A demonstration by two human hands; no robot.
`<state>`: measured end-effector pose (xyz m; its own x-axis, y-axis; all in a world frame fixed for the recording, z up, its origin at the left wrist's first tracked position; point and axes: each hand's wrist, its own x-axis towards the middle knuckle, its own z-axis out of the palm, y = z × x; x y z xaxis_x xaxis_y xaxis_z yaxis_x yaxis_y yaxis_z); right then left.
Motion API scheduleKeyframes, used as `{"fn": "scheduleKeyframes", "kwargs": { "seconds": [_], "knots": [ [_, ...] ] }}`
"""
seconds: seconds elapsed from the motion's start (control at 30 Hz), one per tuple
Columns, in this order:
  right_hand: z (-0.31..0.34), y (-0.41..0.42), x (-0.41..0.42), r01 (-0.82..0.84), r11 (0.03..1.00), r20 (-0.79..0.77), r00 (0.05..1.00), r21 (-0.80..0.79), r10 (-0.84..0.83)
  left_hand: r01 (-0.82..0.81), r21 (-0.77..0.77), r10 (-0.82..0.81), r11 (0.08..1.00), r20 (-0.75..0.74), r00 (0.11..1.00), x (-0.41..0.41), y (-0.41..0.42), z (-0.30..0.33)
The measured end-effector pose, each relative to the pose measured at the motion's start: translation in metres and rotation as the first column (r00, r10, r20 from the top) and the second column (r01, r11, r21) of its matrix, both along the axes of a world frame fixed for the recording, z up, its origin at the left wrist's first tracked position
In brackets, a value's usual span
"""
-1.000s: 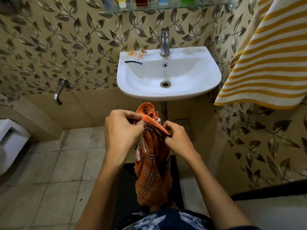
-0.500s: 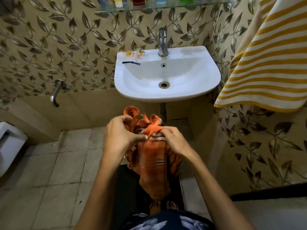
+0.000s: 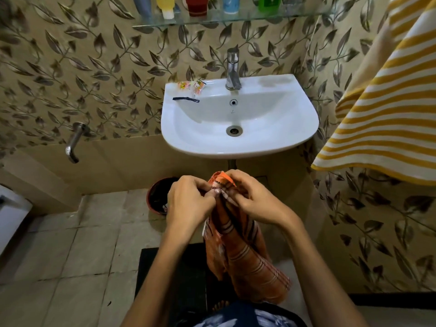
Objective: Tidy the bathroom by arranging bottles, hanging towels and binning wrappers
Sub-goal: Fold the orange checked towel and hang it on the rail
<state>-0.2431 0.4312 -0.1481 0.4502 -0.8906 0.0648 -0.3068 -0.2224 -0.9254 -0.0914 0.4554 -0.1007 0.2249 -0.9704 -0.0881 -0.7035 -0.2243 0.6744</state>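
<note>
An orange checked towel [image 3: 245,260] hangs bunched below the white sink [image 3: 271,142]. My left hand [image 3: 188,204] and my right hand [image 3: 254,201] both pinch its top edge, close together. Small wrappers [image 3: 192,87] and a dark strip [image 3: 186,99] lie on the sink's back left rim. Several bottles [image 3: 197,5] stand on the glass shelf [image 3: 295,16] above the tap. A yellow and white striped towel [image 3: 387,109] hangs at the right.
A dark red bin [image 3: 157,197] stands on the floor under the sink, left of my hands. A black mat [image 3: 169,279] lies under me. A wall tap [image 3: 74,142] juts out at the left, and a white toilet edge [image 3: 9,220] shows at far left.
My hands have brought the towel's top edge together and bunched it tighter. The view has shifted, and the red bin under the sink has come into sight.
</note>
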Motion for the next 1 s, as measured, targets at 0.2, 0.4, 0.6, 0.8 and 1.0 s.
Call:
{"fn": "scheduleKeyframes", "kwargs": {
  "seconds": [0.2, 0.4, 0.6, 0.8, 1.0],
  "knots": [
    [-0.02, -0.024, -0.014, 0.169, 0.985, -0.238, 0.959, 0.04, -0.155, 0.028, -0.017, -0.029, 0.999, -0.031, 0.999, -0.003, -0.023, 0.015],
    [-0.023, -0.044, -0.019, 0.31, 0.945, -0.014, 0.95, 0.104, -0.311, -0.033, 0.03, 0.033, 0.999, -0.014, 0.999, 0.003, -0.043, 0.015],
    [-0.006, -0.036, -0.003, 0.108, 0.978, 0.138, 0.981, 0.176, -0.133, 0.141, 0.22, -0.141, 0.965, -0.013, 0.99, 0.005, -0.051, 0.011],
    [0.0, -0.026, 0.011, -0.021, 0.987, 0.123, 0.992, 0.161, 0.001, 0.343, 0.134, -0.342, 0.93, -0.032, 0.939, -0.01, -0.043, 0.007],
    [-0.003, -0.018, -0.001, 0.075, 0.984, 0.127, 0.987, 0.161, -0.096, 0.193, 0.124, -0.196, 0.973, 0.013, 0.98, -0.008, -0.031, -0.006]
  ]
}}
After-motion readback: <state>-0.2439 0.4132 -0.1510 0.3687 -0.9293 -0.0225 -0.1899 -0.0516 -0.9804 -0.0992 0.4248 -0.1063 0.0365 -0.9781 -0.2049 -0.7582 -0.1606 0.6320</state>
